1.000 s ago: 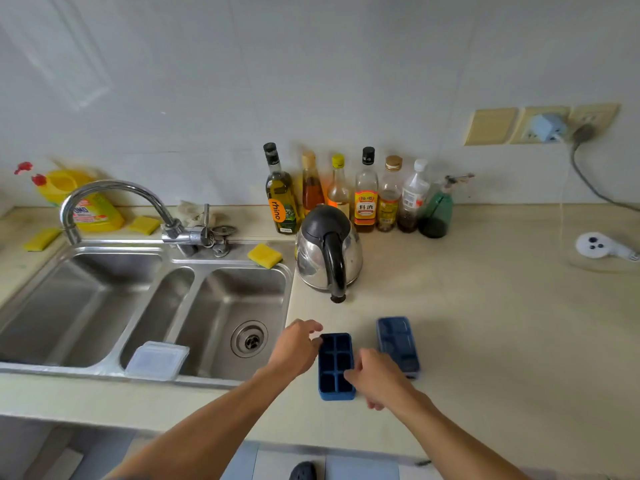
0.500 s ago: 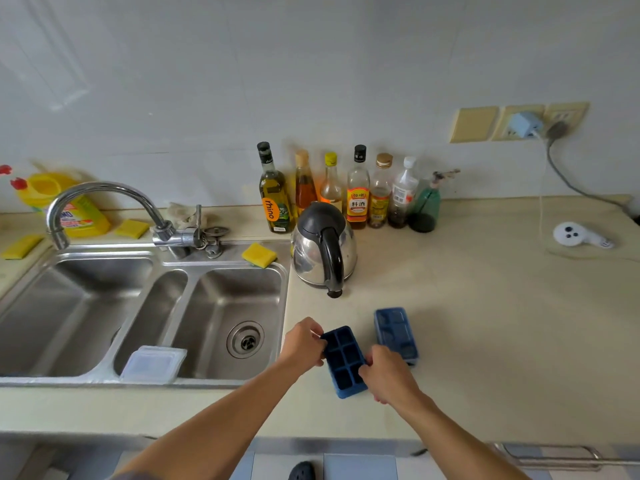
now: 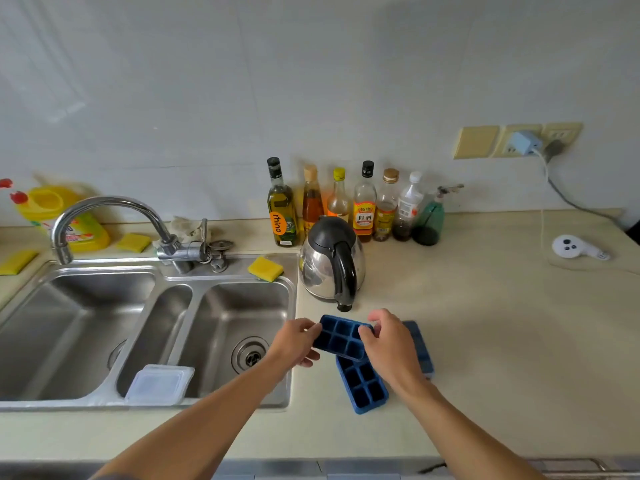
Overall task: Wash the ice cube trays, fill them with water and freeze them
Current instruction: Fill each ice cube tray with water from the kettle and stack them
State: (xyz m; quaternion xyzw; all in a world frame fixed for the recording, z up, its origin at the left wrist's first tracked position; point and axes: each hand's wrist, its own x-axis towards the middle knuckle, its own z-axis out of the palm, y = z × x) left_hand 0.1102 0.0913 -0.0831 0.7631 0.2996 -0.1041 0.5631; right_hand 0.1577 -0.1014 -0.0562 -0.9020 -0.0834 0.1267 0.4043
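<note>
Since one tray hangs clear above another, the step in hand looks like carrying it over to the sink [image 3: 242,306] for washing. Nearest, just right of the sink's front corner, the second tray [image 3: 363,388] lies flat on the tabletop [image 3: 485,341], cells up and untouched. A clear lid [image 3: 159,384] rests on the sink's front rim.

Just beyond the second tray, right of the sink's right basin, the lifted tray [image 3: 341,339] is held off the tabletop, tilted so its cells face the person. The left hand [image 3: 294,344] has its grip pinching the tray's left end. The right hand [image 3: 391,348] has its grip pinching the right end, fingers curled over the rim. Whether the lifted tray's near edge brushes the second tray cannot be told. A third tray [image 3: 420,344] lies farther right of the sink, partly hidden behind the right hand.

To do this well, I would keep both ends pinched, since such a tray probably flexes. I would level it and sweep it left, high enough to pass the sink's rim.

At the sink's back right corner sits a yellow sponge [image 3: 265,268], handy for scrubbing. The faucet [image 3: 104,209] points its spout over the sink's left side, so it likely needs swinging across, or the tray should go to that basin.
</note>
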